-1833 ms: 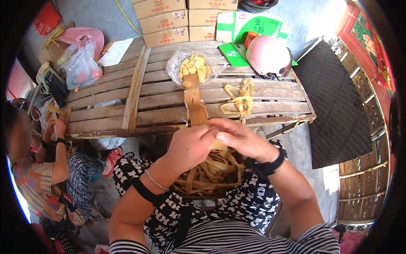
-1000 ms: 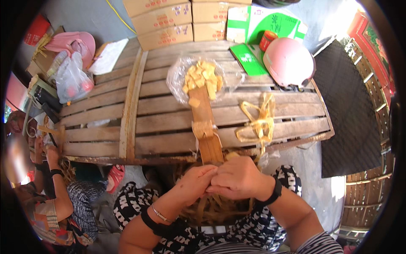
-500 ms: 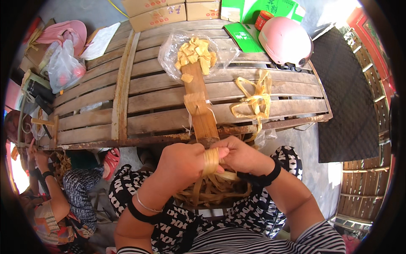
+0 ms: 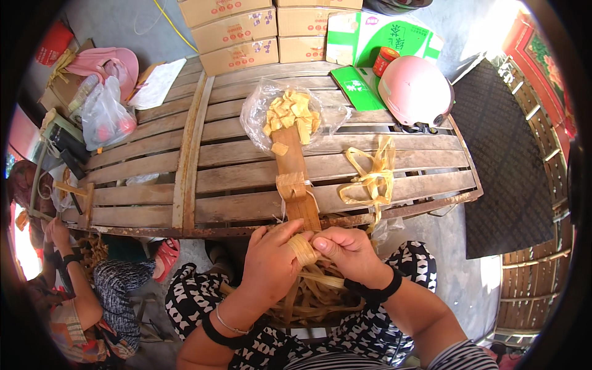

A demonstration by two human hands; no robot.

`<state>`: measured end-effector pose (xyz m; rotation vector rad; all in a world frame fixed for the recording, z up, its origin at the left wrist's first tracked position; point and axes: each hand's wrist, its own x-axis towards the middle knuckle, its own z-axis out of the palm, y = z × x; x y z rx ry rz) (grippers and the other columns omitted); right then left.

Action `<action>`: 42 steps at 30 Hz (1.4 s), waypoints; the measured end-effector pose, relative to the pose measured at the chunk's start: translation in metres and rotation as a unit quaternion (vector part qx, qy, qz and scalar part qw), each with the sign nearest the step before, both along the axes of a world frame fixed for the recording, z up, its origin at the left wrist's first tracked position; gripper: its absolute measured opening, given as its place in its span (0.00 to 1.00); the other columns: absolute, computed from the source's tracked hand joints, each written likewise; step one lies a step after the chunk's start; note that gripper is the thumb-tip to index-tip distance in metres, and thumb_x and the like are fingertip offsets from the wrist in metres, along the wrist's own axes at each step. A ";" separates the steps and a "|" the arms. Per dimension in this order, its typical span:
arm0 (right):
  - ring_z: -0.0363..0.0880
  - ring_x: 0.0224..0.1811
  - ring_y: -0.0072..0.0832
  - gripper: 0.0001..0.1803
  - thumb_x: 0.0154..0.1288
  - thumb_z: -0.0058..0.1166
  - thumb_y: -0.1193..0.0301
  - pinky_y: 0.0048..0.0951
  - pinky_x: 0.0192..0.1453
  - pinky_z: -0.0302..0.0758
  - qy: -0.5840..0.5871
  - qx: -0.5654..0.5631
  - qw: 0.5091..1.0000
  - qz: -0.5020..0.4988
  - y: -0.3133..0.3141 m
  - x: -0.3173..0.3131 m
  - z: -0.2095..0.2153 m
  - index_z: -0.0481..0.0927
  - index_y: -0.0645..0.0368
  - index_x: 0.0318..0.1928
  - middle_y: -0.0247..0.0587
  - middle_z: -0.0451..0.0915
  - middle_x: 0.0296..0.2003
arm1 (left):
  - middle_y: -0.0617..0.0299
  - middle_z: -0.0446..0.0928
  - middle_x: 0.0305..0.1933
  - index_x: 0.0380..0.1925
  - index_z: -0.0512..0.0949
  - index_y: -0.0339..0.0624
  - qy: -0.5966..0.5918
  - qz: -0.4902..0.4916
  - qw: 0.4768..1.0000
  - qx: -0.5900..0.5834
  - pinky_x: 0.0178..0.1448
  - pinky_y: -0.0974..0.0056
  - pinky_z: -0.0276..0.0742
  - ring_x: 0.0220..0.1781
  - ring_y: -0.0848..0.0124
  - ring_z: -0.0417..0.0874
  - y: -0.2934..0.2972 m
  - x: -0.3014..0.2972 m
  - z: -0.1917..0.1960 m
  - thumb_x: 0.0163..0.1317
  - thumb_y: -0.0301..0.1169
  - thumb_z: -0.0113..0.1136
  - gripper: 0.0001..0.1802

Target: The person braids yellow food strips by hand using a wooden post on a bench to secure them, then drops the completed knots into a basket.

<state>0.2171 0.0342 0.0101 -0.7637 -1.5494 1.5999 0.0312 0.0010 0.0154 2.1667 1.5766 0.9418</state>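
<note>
Both hands are closed on one small coil of tan strip (image 4: 303,249), held at the near edge of the slatted wooden table: the left hand (image 4: 271,265) wraps it from the left with the thumb lying over the top, and the right hand (image 4: 353,251) pinches it from the right with the fingertips (the two hands touch around it). From the coil a loose strip runs down to a heap of the same tan strips (image 4: 314,296) lying in the person's lap, on black-and-white patterned cloth. Just above the hands, a narrow wooden board (image 4: 296,185) lies on the slatted wooden table (image 4: 234,179), pointing away from the person, with a folded strip banded around its middle. Its far end reaches into a clear plastic bag (image 4: 259,111) holding small folded tan pieces (image 4: 295,111). To the right of the board lies a loose tangle of yellow strip (image 4: 370,176). Farther right sits a pink helmet (image 4: 414,91). Cardboard boxes (image 4: 246,31) stand beyond the table's far edge.
</note>
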 end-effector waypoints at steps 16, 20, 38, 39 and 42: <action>0.57 0.21 0.16 0.30 0.75 0.43 0.46 0.19 0.26 0.56 -0.060 -0.307 0.927 0.209 0.000 0.015 0.021 0.83 0.61 0.38 0.24 0.63 0.17 | 0.57 0.82 0.45 0.33 0.81 0.32 -0.392 -0.049 0.913 -0.103 0.54 0.63 0.79 0.49 0.64 0.84 0.007 -0.033 0.013 0.64 0.23 0.61 0.04; 0.56 0.20 0.15 0.28 0.75 0.45 0.47 0.18 0.24 0.53 -0.039 -0.362 0.909 0.202 0.004 0.009 0.016 0.81 0.61 0.34 0.24 0.63 0.17 | 0.58 0.81 0.38 0.37 0.80 0.35 -0.525 -0.071 0.789 -0.312 0.45 0.68 0.79 0.41 0.72 0.83 0.006 -0.029 -0.007 0.62 0.25 0.65 0.05; 0.77 0.17 0.31 0.11 0.62 0.64 0.65 0.29 0.22 0.71 -0.364 0.317 0.848 -0.218 0.037 -0.004 -0.031 0.76 0.57 0.36 0.37 0.74 0.15 | 0.55 0.79 0.29 0.40 0.78 0.35 -0.246 0.146 0.949 -0.134 0.33 0.64 0.76 0.23 0.65 0.77 0.035 -0.010 -0.090 0.63 0.30 0.63 0.10; 0.77 0.17 0.32 0.10 0.62 0.62 0.68 0.31 0.22 0.71 -0.351 0.328 0.849 -0.222 0.037 -0.001 -0.031 0.76 0.56 0.38 0.37 0.74 0.15 | 0.52 0.79 0.29 0.40 0.78 0.34 -0.223 0.153 0.956 -0.116 0.34 0.62 0.76 0.24 0.60 0.78 0.031 -0.011 -0.086 0.63 0.29 0.63 0.10; 0.77 0.17 0.35 0.09 0.62 0.58 0.73 0.33 0.22 0.72 -0.307 0.347 0.864 -0.199 0.020 0.000 -0.020 0.75 0.56 0.42 0.37 0.73 0.15 | 0.49 0.80 0.30 0.38 0.78 0.33 -0.217 0.114 0.969 -0.017 0.35 0.60 0.77 0.26 0.56 0.78 0.023 -0.005 -0.063 0.62 0.28 0.62 0.08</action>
